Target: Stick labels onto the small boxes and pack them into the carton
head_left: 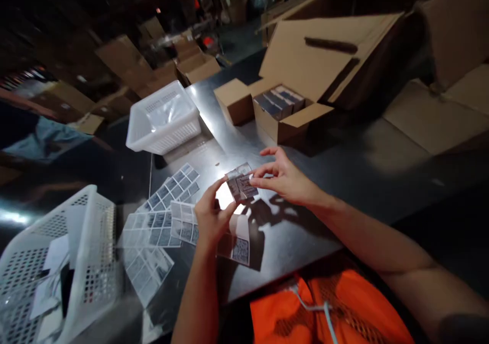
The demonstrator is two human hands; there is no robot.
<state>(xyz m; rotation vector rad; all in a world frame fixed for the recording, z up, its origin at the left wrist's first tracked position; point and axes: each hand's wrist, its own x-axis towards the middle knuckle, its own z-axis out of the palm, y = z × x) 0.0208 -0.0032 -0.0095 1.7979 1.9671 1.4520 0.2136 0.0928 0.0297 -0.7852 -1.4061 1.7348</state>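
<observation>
Orange vest (317,323) at six o'clock, before a steel table (305,239). Label sheets (153,229) fan toward eight o'clock, likely for easy reach. Left hand (212,214) grips the small dark pack (242,187), centre, seemingly steadying it; right hand (280,176) meets its edge, whether pinching I cannot tell.

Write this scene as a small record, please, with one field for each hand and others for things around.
Left hand: holds small printed package between thumb and fingers
Right hand: at the package's right edge, contact unclear
Metal table: overlapping printed label sheets mostly left of the package
Far basket: white, perforated, beyond the label sheets
Near basket: white, perforated, left of them
Open carton: dark packages inside, beyond the hands
</observation>
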